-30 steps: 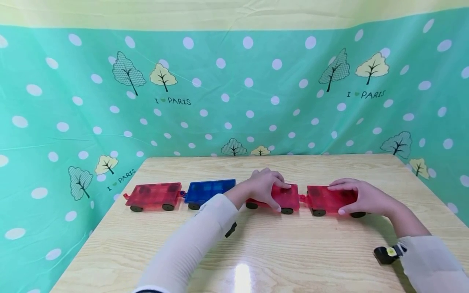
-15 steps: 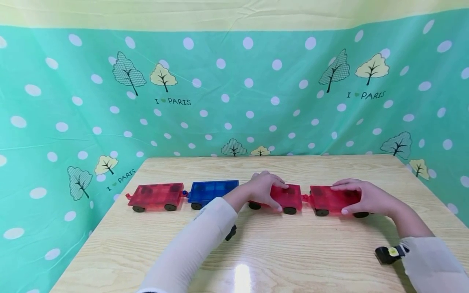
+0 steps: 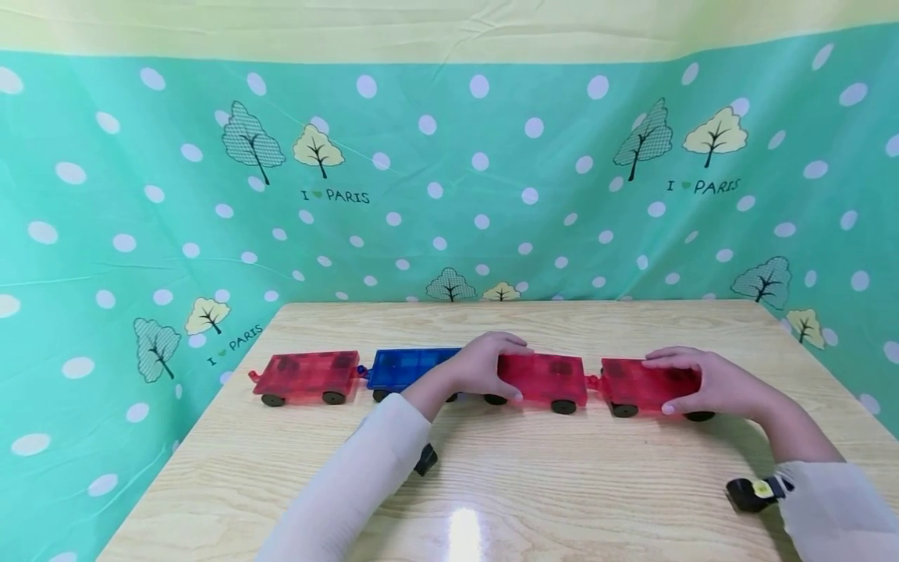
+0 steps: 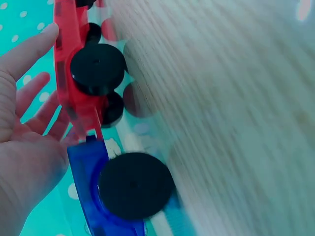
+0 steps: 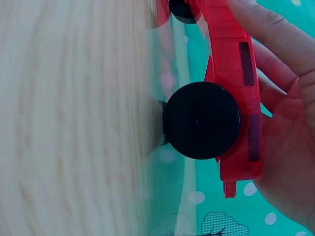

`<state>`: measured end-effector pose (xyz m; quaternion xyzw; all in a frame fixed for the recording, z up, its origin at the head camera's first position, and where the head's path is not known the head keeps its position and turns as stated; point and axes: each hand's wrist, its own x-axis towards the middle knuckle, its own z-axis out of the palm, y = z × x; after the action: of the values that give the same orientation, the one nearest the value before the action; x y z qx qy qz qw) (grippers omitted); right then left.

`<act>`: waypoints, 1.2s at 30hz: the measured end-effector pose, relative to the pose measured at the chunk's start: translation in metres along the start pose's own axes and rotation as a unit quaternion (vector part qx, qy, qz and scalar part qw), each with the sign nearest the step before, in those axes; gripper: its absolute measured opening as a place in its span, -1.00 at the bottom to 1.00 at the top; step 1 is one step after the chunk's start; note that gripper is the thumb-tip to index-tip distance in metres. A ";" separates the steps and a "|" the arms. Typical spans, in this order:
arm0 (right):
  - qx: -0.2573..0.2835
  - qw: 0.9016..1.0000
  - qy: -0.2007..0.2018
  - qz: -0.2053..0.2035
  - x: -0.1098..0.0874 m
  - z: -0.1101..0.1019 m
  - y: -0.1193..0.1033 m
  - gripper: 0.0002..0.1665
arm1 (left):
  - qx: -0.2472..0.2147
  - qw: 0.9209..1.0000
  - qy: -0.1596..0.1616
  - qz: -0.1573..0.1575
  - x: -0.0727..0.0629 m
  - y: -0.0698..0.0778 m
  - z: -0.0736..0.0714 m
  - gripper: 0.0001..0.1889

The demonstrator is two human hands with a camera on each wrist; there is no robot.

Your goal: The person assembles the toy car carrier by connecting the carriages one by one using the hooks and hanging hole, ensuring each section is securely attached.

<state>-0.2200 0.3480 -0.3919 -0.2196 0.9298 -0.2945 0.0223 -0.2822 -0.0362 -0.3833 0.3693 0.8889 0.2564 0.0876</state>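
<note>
Four-wheeled toy train cars stand in one row on the table. From left to right come a red car (image 3: 305,376), a blue car (image 3: 403,368), a second red car (image 3: 548,373) and a rightmost red car (image 3: 627,378). My left hand (image 3: 477,367) is at the left end of the second red car; in the left wrist view its thumb touches the red edge and its fingers spread loosely behind. There, the red coupler meets the blue car's end (image 4: 88,172). My right hand (image 3: 723,382) grips the rightmost red car (image 5: 234,98) by its right end, thumb in front, fingers behind.
The wooden table (image 3: 548,484) carries the row along its middle. A green dotted cloth (image 3: 393,179) with tree prints hangs behind and at the sides. A black wrist device (image 3: 755,493) sits by the right sleeve.
The row of cars has shifted slightly right. My left hand has slid left along the second red car, baring more of its top. My right hand has moved right with its car.
</note>
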 end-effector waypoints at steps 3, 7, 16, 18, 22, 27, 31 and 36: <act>-0.008 1.000 0.004 0.002 -0.002 -0.001 0.001 -0.21 | -0.020 1.000 0.017 -0.003 -0.007 -0.003 -0.003 -0.28; -0.008 1.000 0.029 0.004 -0.006 -0.001 -0.002 -0.22 | -0.058 0.998 0.038 -0.004 -0.017 -0.006 -0.006 -0.27; 0.035 0.994 0.105 0.005 -0.010 0.005 -0.017 -0.21 | -0.152 0.985 0.078 0.006 -0.042 -0.012 -0.014 -0.30; 0.040 0.992 0.116 0.013 -0.011 0.005 -0.020 -0.20 | -0.164 0.982 0.089 0.013 -0.048 -0.013 -0.016 -0.31; 0.034 0.991 0.129 0.018 -0.010 0.005 -0.024 -0.18 | -0.167 0.979 0.113 0.019 -0.057 -0.016 -0.021 -0.32; 0.028 0.990 0.140 0.013 -0.010 0.006 -0.031 -0.14 | -0.178 0.973 0.144 0.017 -0.070 -0.020 -0.028 -0.34; 0.024 0.988 0.149 0.010 -0.010 0.006 -0.036 -0.13 | -0.183 0.966 0.180 0.024 -0.083 -0.024 -0.034 -0.39; 0.005 0.985 0.172 0.001 -0.010 0.005 -0.038 -0.18 | -0.171 0.959 0.227 0.016 -0.100 -0.031 -0.045 -0.45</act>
<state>-0.1946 0.3219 -0.3758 -0.1644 0.9187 -0.3324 -0.1363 -0.2450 -0.1422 -0.3644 0.2955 0.8223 0.4827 -0.0590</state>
